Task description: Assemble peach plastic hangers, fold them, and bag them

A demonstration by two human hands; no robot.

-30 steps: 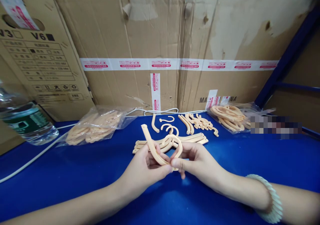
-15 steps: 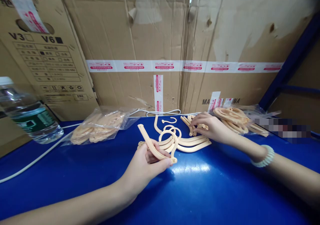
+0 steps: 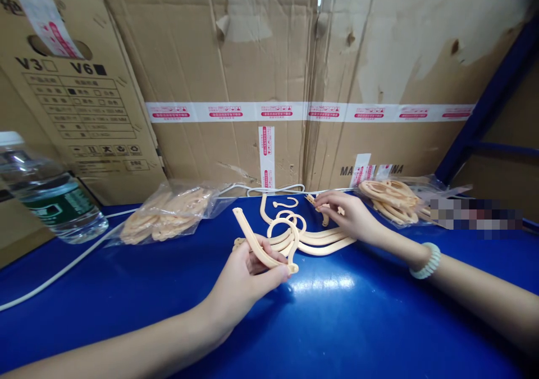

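Gripping left hand (image 3: 246,281): closed around hanger arm (image 3: 253,244).
Right hand (image 3: 351,217): small part (image 3: 312,199) apparently pinched at the loose pile (image 3: 325,220).
Care: arm is best held firm, free end exposed.

1 bag of parts (image 3: 168,213) lies left of the loose pile (image 3: 324,238), another bag (image 3: 391,199) right. Boxes (image 3: 252,59) stand behind them, a bottle (image 3: 50,199) far left.

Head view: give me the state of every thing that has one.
left hand, closed on a curved beige piece.
right hand, fingers pinching a small beige piece at the loose pile.
loose pile, lying flat on the blue table.
water bottle, cap on.
left plastic bag, filled, lying flat.
cardboard box, seam taped.
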